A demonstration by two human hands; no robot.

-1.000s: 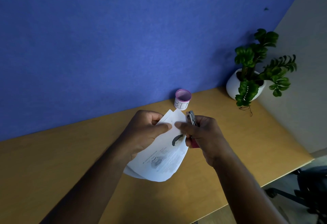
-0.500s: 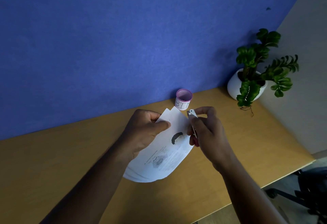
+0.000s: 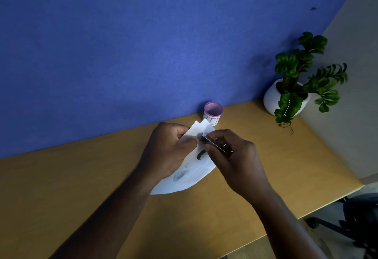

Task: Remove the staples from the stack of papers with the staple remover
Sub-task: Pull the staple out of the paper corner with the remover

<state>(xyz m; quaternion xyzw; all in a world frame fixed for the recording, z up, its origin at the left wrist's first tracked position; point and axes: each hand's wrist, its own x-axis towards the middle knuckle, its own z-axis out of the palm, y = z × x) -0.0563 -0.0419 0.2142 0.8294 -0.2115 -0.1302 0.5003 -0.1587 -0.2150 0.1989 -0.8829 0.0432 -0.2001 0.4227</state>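
A stack of white printed papers is lifted above the wooden desk, its far corner fanned apart. My left hand pinches that top corner with thumb and fingers. My right hand grips a dark metal staple remover, whose tip rests against the paper corner right beside my left thumb. The staple itself is too small to make out.
A small pink mesh cup with a handwritten label stands against the blue partition just behind the papers. A white pot with a green plant sits at the desk's far right. A dark chair base shows below the desk edge.
My right hand turned the staple remover from upright to lying flat and brought its tip left onto the paper corner. My left hand kept its pinch on the stack.
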